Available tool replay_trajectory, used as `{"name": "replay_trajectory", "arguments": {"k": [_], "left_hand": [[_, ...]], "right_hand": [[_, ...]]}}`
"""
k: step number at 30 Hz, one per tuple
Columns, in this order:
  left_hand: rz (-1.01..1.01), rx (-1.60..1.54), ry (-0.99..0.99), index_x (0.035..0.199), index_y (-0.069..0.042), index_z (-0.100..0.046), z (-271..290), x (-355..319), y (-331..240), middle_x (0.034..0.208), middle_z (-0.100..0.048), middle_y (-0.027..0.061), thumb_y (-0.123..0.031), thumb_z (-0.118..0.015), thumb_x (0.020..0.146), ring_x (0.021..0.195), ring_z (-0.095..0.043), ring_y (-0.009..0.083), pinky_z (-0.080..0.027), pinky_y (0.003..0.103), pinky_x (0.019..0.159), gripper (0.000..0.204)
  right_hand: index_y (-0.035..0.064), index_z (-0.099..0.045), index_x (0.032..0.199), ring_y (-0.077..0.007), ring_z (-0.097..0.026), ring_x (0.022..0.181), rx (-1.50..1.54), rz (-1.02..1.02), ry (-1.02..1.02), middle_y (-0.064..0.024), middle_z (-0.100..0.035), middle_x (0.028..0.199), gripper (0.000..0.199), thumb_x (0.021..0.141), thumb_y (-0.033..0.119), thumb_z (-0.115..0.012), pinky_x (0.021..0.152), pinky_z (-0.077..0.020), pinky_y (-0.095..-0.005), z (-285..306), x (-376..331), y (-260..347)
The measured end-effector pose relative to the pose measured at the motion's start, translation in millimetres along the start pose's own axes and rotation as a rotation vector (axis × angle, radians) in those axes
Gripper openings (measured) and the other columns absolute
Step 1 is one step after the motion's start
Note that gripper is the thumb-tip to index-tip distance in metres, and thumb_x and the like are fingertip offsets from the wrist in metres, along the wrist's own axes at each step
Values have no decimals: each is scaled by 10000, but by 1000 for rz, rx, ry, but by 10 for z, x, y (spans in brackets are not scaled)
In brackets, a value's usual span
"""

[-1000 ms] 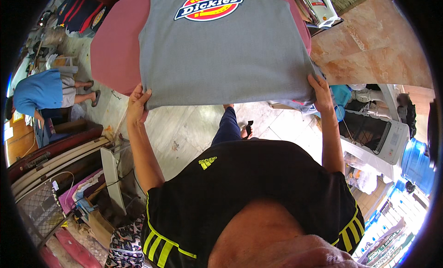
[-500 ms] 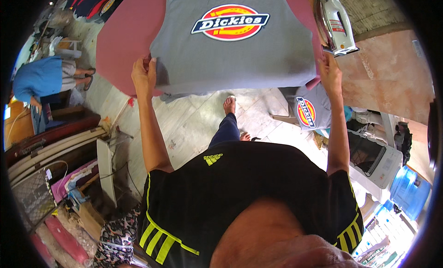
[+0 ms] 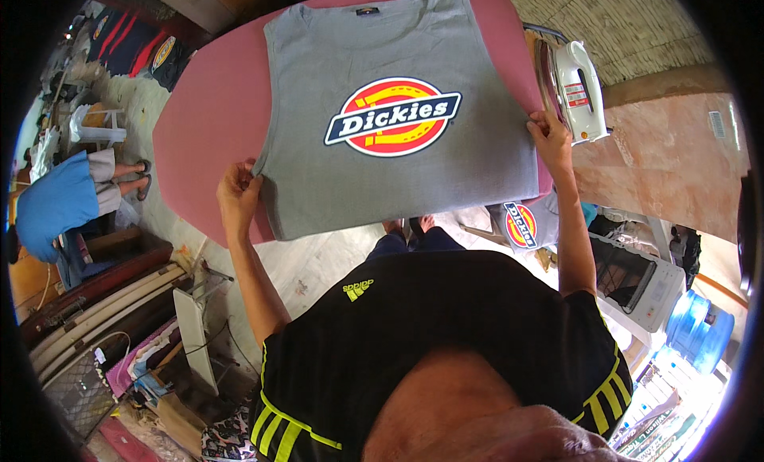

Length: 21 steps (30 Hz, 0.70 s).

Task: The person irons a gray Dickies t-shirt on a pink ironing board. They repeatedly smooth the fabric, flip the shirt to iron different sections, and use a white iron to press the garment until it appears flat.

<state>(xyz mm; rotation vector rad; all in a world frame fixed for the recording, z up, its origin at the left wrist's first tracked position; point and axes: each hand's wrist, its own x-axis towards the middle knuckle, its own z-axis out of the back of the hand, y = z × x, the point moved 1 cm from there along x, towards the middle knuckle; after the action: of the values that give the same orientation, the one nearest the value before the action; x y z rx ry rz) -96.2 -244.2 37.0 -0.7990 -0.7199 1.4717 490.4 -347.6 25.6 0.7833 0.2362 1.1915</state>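
Note:
A grey sleeveless shirt [image 3: 398, 191] with a red, yellow and navy printed emblem lies spread over a pinkish-red padded ironing board [image 3: 203, 132]. Its neckline, with a dark label inside, is at the far side, and the hem is toward me. My left hand [image 3: 239, 199] pinches the shirt's left side edge between thumb and fingers. At the opposite edge, my right hand [image 3: 551, 142] has its fingers closed on the grey cloth. Just beyond that hand, a white iron [image 3: 578, 88] rests on the stand at the board's right end.
Below the board's right side hangs another grey printed garment [image 3: 521, 226]. A person in a blue top [image 3: 60, 198] bends over at the far left. A white appliance [image 3: 637, 283] and a blue water jug [image 3: 700, 332] stand at right. Rolls and folded fabrics [image 3: 143, 358] crowd the lower left.
My body has come closer to the board, with both feet now near its edge. More of the shirt shows, up to the neckline. Both hands still hold its sides.

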Motion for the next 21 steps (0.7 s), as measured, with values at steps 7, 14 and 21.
{"name": "replay_trajectory", "arguments": {"k": [7, 14, 21], "left_hand": [[-37, 277, 280, 1016, 5, -664, 104, 438, -338, 818, -661, 103, -151, -748, 779, 758, -638, 217, -514, 359, 699, 296], [-572, 303, -8, 1315, -69, -558, -600, 2020, -1080, 1307, -564, 196, -361, -650, 921, 1222, -502, 393, -423, 445, 1001, 499], [-634, 425, 126, 1109, -68, -654, -949, 2939, -1060, 1022, -676, 147, -339, -649, 937, 979, -626, 329, -490, 389, 865, 321]], "right_hand": [[1, -606, 1089, -273, -682, 876, -167, 86, 242, -164, -683, 1012, 332, 812, 111, -752, 744, -534, -375, 80, 460, -15], [30, -580, 1239, -384, -601, 1078, -125, 518, -71, -203, -627, 1168, 428, 885, 239, -701, 912, -488, -429, -650, 2173, 591], [59, -638, 1149, -355, -606, 1071, -43, 669, 137, -145, -650, 1130, 277, 918, 211, -655, 926, -484, -416, -1321, 2782, 778]]}}
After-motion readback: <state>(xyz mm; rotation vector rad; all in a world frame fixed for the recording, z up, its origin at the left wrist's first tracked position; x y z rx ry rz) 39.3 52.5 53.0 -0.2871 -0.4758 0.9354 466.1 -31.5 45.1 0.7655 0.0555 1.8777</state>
